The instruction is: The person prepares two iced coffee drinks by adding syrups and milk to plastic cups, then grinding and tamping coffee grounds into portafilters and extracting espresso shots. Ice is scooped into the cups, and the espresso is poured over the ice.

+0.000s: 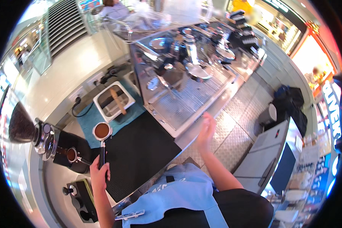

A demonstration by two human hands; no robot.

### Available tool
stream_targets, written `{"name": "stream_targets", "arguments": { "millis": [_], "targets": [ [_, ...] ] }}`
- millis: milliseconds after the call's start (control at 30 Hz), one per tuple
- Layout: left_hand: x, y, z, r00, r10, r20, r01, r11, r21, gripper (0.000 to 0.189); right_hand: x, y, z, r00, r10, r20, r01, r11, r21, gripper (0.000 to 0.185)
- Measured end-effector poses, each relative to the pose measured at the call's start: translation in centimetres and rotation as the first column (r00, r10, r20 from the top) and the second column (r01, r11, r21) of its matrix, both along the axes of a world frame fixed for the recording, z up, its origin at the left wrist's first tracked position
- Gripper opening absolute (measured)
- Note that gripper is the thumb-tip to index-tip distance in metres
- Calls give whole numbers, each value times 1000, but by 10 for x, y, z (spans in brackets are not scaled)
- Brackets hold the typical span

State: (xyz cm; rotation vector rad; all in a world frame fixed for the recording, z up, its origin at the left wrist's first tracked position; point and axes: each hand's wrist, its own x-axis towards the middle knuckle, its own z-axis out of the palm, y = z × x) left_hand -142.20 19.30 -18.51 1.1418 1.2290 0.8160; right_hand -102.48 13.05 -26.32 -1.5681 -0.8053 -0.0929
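Observation:
My left hand [99,171] is closed around the black handle of a portafilter [102,131], whose basket holds brown coffee grounds. The basket hangs over the edge of a blue cloth, beside a black rubber mat [145,154]. A second portafilter [72,155] with grounds sits at the coffee grinder [71,142], left of my hand. My right hand [206,132] is off the front edge of the espresso machine [188,97], blurred, with nothing seen in it; its finger pose is unclear. A tamper [68,190] stands on a black tamping stand [81,202] at the lower left.
A steel container [114,101] with a wooden-handled tool [117,101] across it stands on the blue cloth [87,125]. A power cord [77,99] runs to a wall socket. Behind me to the right are a grey bin [268,114] and a counter. A person [114,10] is beyond the machine.

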Motion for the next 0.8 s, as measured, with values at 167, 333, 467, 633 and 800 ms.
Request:
{"name": "stream_targets", "arguments": {
  "millis": [167,333,467,633,800],
  "targets": [
    [25,-32,-4,993,-52,102,65,989,-130,46,66,18,-48,525,99,-845,75,984,162,49],
    [67,-50,-1,975,-110,194,148,969,-197,46,61,40,-61,354,249,-901,56,957,286,51],
    [92,-52,9,968,-191,164,223,954,-201,46,59,27,-57,352,311,-883,12,941,337,56],
    [116,-53,21,956,-263,131,283,944,-170,47,64,17,-56,256,419,-871,-10,902,431,57],
    [139,-54,27,947,-296,122,316,928,-200,47,63,13,-55,269,439,-858,-74,897,436,59]
  ]
}}
